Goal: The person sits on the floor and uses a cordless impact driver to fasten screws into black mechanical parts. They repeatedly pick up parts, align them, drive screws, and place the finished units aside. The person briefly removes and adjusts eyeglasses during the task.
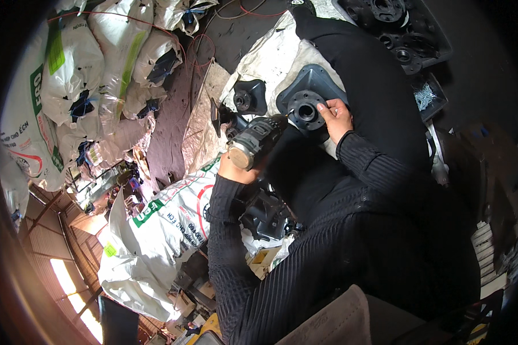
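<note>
My left hand (236,172) is wrapped around a cordless drill (259,138), its fingers mostly hidden behind the tool's body. The drill's front end points right, with its tip at the rim of a round black flange (306,99). That flange has a wide central hole and smaller holes around it, and sits on a black square-based part (319,77). Thumb and fingers of my right hand (337,118) grip the flange's right edge. Another black flanged part (250,98) lies to the left on pale sheeting (267,57).
A black tray (443,43) of similar black parts stands at the upper right, beside a small tray of screws (424,96). Full white sacks (72,54) line the left. Another white sack (170,215) lies near my left arm. A red cable (204,37) runs across the floor.
</note>
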